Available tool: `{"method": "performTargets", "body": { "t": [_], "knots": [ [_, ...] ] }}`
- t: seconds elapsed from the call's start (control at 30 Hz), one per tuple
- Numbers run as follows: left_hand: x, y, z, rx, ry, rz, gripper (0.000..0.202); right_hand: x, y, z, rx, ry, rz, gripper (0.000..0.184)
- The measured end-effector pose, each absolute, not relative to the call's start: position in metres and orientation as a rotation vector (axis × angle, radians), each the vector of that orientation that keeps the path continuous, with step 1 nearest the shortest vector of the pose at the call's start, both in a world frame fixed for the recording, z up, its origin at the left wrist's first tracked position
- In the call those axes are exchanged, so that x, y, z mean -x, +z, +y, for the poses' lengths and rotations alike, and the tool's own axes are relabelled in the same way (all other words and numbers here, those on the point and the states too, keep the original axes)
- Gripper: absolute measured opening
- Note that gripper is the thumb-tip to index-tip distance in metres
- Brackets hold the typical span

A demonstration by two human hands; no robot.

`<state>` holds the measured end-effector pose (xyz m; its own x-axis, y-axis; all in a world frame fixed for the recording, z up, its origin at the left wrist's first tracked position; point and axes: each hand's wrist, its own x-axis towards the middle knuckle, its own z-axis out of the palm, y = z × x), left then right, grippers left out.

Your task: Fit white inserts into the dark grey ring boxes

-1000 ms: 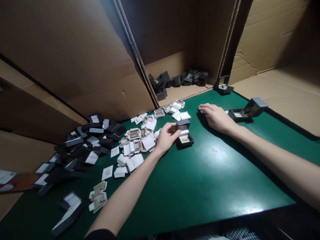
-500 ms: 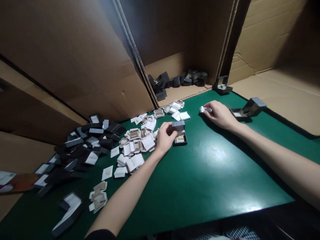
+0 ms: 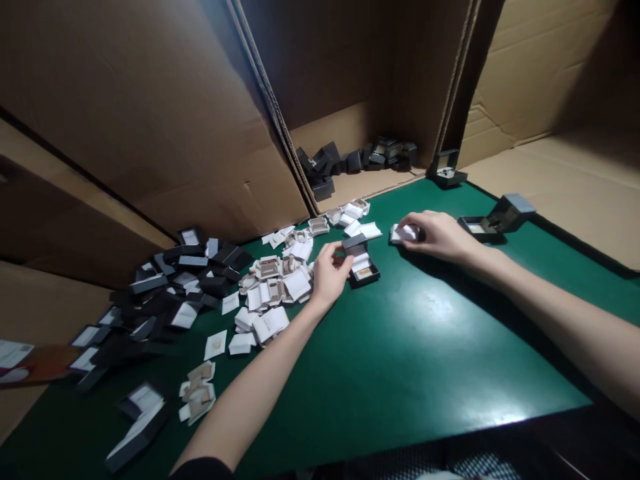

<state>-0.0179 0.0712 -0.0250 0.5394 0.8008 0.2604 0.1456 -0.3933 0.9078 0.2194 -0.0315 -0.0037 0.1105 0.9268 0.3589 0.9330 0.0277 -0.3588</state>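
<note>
An open dark box (image 3: 362, 265) is held by the left hand (image 3: 327, 272); a white insert (image 3: 403, 233) is gripped by the right hand (image 3: 440, 235) on the green surface (image 3: 400, 347).

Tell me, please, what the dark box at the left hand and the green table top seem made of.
Dark box: probably paper-wrapped board or plastic, matte; dull flat faces, crisp edges, a pale lining inside. Which, I cannot tell. Green table top: likely smooth vinyl or rubber mat, semi-gloss; it throws soft lamp glare.

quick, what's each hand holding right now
Left hand: grip closed on the lid of a small open dark grey hinged box.
Right hand: grip closed on a small white card insert.
</note>
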Motion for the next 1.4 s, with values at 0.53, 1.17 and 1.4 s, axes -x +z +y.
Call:
{"method": "performTargets", "body": {
  "t": [0.53, 1.17, 1.4],
  "knots": [
    [0.018, -0.024, 0.07, -1.903, 0.883, 0.625, 0.027, -0.162, 0.007, -0.038, 1.302, -0.137, -2.22, 0.02],
    [0.018, -0.021, 0.07, -1.803, 0.777, 0.609, 0.03, -0.15, 0.003, -0.042, 1.252, -0.107, -2.149, 0.024],
    [0.02, -0.016, 0.068, -2.014, 0.766, 0.679, 0.034, -0.153, 0.002, -0.043, 1.229, -0.079, -2.17, 0.026]
  ]
}}
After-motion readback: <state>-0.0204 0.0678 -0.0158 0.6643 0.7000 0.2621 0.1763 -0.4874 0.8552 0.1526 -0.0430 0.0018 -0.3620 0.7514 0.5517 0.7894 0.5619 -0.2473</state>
